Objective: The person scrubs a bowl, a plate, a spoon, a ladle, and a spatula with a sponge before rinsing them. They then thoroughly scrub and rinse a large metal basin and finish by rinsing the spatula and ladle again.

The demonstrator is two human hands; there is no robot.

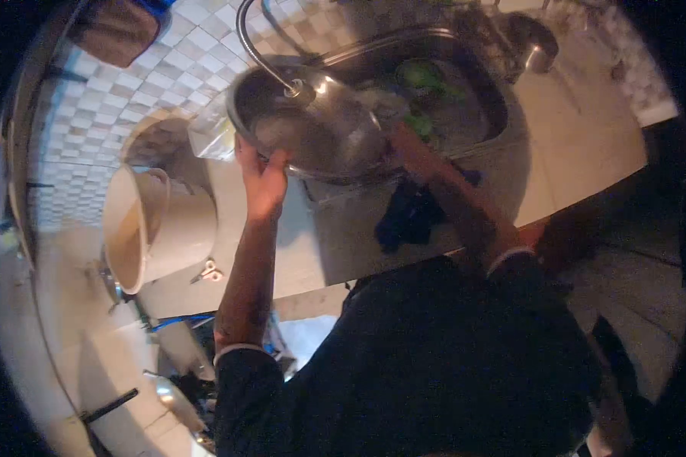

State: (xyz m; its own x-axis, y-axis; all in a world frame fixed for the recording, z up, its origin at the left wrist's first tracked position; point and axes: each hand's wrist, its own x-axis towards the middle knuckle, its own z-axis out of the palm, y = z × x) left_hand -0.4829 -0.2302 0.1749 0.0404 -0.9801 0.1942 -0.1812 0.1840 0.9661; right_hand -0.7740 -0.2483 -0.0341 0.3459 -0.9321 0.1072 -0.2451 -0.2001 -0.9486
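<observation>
Counter [587, 129] pale, runs across frame. Sink [465, 84] set in counter, green items inside. Beige bucket [141, 228] on its side, left of sink. Steel bowl [312, 126] tilted on sink's left rim — under curved tap [263, 53]. Dark cloth [408, 217] on counter edge, below bowl. Left hand [261, 179] clasps bowl's near rim. Right hand [411, 148] at bowl's right edge — grip unclear, cannot tell.

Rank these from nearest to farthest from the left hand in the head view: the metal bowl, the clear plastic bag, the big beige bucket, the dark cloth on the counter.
1. Metal bowl: the left hand grips its rim.
2. Clear plastic bag: just left of the hand, by the wall.
3. Beige bucket and dark cloth: too close to call; bucket far left, cloth to the right.
</observation>
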